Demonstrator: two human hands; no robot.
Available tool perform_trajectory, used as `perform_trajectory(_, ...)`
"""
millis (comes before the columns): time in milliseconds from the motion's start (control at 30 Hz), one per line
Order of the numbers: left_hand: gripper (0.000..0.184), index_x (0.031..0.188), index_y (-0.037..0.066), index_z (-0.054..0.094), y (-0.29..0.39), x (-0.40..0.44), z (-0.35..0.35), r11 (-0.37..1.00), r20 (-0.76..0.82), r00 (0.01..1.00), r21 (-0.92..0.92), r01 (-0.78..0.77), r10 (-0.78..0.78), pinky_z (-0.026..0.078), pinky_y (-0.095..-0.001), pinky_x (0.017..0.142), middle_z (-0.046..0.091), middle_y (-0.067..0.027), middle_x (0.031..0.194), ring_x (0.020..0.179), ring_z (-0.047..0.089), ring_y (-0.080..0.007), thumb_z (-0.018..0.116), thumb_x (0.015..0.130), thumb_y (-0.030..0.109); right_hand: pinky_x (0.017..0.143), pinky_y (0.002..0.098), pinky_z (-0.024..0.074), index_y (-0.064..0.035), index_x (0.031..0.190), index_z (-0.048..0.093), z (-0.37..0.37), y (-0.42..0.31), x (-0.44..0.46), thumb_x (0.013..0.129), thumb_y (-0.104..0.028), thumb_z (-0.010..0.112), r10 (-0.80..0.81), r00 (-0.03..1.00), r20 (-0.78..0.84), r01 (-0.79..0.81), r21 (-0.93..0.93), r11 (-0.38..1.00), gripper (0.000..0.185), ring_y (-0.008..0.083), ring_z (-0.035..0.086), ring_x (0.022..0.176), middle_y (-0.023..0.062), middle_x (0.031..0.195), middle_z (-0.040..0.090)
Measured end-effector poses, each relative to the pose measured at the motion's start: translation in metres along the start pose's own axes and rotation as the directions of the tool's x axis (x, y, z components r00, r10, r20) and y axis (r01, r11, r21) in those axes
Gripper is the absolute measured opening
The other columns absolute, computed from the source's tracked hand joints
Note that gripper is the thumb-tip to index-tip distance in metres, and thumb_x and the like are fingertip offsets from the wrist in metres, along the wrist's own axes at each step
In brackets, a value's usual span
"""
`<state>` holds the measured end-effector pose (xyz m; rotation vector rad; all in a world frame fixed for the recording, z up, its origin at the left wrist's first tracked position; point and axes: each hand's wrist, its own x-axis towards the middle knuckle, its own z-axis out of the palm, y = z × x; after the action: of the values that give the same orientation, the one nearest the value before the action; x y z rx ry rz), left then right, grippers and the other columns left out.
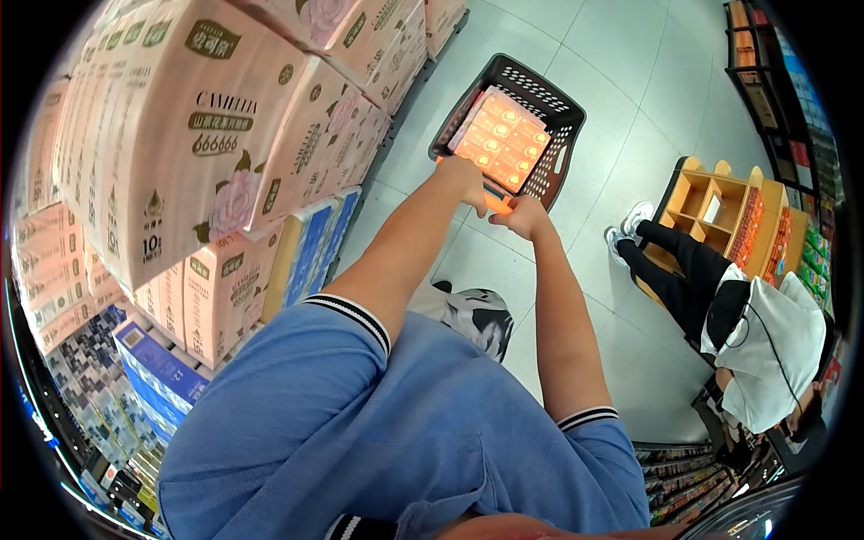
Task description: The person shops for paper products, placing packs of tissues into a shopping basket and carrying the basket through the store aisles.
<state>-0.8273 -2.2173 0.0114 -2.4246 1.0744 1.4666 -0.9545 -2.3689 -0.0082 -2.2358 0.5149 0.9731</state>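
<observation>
Observed left hand (465, 180) and right hand (520, 218) both closed on an orange plastic bar handle (497, 203), with fingers curled over; undersides hidden, so cannot tell how firmly. Found just past the handle, low over the pale tiled floor (603, 54): a dark brown perforated plastic basket (533, 83). Judged stiff-walled and sturdy, awkward to lift at arm's length; best held by the bar, or steadied at the oval slot in the right wall. Noted inside, toward the handle end: a rectangular bundle of orange-and-cream printed packs (506, 139). Judged light for its bulk, soft, perhaps slippery if film-wrapped; best taken around opposite sides without squeezing. Logged at left, close beside the basket: tall stacks of pale pink flower-printed cartons (243, 108), with blue-and-white packs (319, 234) below; judged a tight limit on that side. Logged farther right: a person in black trousers and white top (765, 351) beside a yellow compartment stand (697, 202), with white shoes nearest the basket, limiting room there. Logged beyond: dark shelving (765, 99) with packaged goods.
</observation>
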Motion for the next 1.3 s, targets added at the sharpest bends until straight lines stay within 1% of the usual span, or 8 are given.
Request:
perform_trajectory(267,0.061,0.102,0.011,0.076,0.003,0.046,-0.076,1.000,-0.018,1.000,0.000,-0.018,0.018,0.055,-0.0342,0.079,0.073,-0.0070,0.102,0.092,0.070,-0.0222,0.082,0.055,0.050,0.073,0.0378,0.0506,0.0015,0.090,0.073,-0.068,0.007,0.042,0.061,-0.050,0.080,-0.041,0.997,-0.066,0.045,0.067,0.997,0.059,0.0278,0.066,0.077,0.0175,0.082,0.069)
perform_trajectory(333,0.063,0.103,0.011,0.075,0.001,0.065,-0.085,0.998,-0.041,0.998,-0.021,-0.055,0.054,0.055,-0.0346,0.079,0.073,-0.0089,0.102,0.093,0.070,-0.0232,0.083,0.053,0.049,0.071,0.0379,0.0506,0.0018,0.088,0.073,-0.086,0.008,0.053,0.062,-0.049,0.080,-0.043,0.998,-0.052,0.047,0.078,0.996,0.058,0.0278,0.066,0.075,0.0167,0.079,0.069)
perform_trajectory(567,0.072,0.104,0.008,0.074,-0.002,0.131,-0.128,0.996,-0.090,0.996,-0.091,0.015,-0.023,0.055,-0.0366,0.081,0.072,-0.0114,0.107,0.094,0.070,-0.0255,0.085,0.048,0.051,0.069,0.0389,0.0512,0.0039,0.084,0.072,-0.154,0.018,0.098,0.060,-0.049,0.077,-0.124,0.992,-0.024,0.124,0.036,0.992,0.059,0.0305,0.067,0.073,0.0198,0.076,0.068)
perform_trajectory(633,0.075,0.107,0.007,0.073,0.010,0.128,-0.152,0.990,-0.044,0.997,-0.131,0.052,-0.058,0.056,-0.0368,0.082,0.071,-0.0125,0.112,0.097,0.069,-0.0257,0.086,0.046,0.050,0.073,0.0378,0.0527,0.0025,0.090,0.073,-0.172,0.023,0.109,0.061,-0.047,0.078,-0.145,0.989,-0.016,0.145,0.028,0.989,0.058,0.0297,0.068,0.078,0.0189,0.081,0.070)
perform_trajectory(667,0.077,0.109,0.006,0.072,0.016,0.128,-0.170,0.988,0.049,0.996,-0.131,0.082,-0.076,0.056,-0.0369,0.082,0.069,-0.0131,0.116,0.098,0.068,-0.0257,0.086,0.046,0.049,0.073,0.0376,0.0529,0.0018,0.091,0.073,-0.182,0.027,0.116,0.061,-0.047,0.078,-0.153,0.988,-0.016,0.154,0.025,0.988,0.057,0.0293,0.068,0.078,0.0184,0.081,0.070)
perform_trajectory(800,0.078,0.110,0.006,0.072,0.029,0.144,-0.214,0.981,0.085,0.987,-0.131,0.143,-0.133,0.055,-0.0368,0.082,0.070,-0.0129,0.115,0.097,0.068,-0.0262,0.086,0.046,0.049,0.074,0.0362,0.0530,-0.0002,0.093,0.073,-0.233,0.030,0.140,0.061,-0.048,0.079,-0.156,0.986,0.051,0.155,0.013,0.988,0.058,0.0276,0.069,0.080,0.0175,0.083,0.071)
perform_trajectory(1100,0.071,0.105,0.007,0.074,0.033,0.207,-0.288,0.949,0.016,0.988,-0.273,0.155,-0.157,0.055,-0.0352,0.082,0.071,-0.0122,0.110,0.096,0.069,-0.0249,0.086,0.047,0.048,0.072,0.0347,0.0521,0.0014,0.092,0.072,-0.337,0.032,0.200,0.059,-0.045,0.082,-0.189,0.980,0.061,0.193,-0.074,0.978,0.058,0.0250,0.067,0.077,0.0156,0.083,0.070)
perform_trajectory(1300,0.067,0.105,0.008,0.075,0.018,0.256,-0.353,0.965,-0.004,0.991,-0.226,0.131,-0.135,0.054,-0.0349,0.082,0.071,-0.0113,0.111,0.096,0.069,-0.0245,0.083,0.053,0.049,0.069,0.0359,0.0510,0.0016,0.088,0.072,-0.398,0.034,0.265,0.058,-0.048,0.083,-0.207,0.976,0.064,0.211,-0.074,0.975,0.059,0.0261,0.066,0.073,0.0153,0.078,0.069)
